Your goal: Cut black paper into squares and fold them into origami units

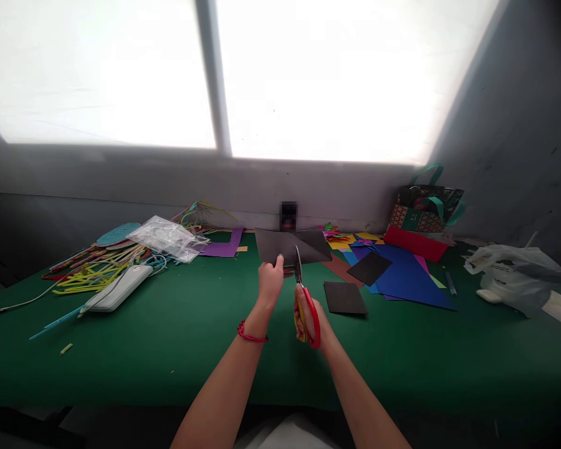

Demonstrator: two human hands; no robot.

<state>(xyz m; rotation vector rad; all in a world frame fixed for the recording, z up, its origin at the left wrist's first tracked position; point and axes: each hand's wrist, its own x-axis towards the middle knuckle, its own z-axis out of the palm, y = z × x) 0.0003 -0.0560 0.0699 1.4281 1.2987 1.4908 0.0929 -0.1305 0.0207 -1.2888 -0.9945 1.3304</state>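
My left hand [270,280] pinches the near edge of a sheet of black paper [273,243], thumb on top, and holds it above the table. In my right hand [311,318] is a pair of scissors [314,321] with red and yellow handles. Their blades point away from me, and the upper blade shows in front of the paper, right of my left thumb. The lower blade is mostly hidden. Two smaller black paper pieces lie to the right: a square [345,298] near my right hand and another piece [369,268] on the blue paper [406,277].
The green table [177,349] stands against a wall. At left lie pipe cleaners [91,277], a white power strip [119,288], clear plastic packaging [168,238] and purple paper [222,246]. At right are a red roll [415,243], a patterned bag [423,209] and a plastic bag [514,271].
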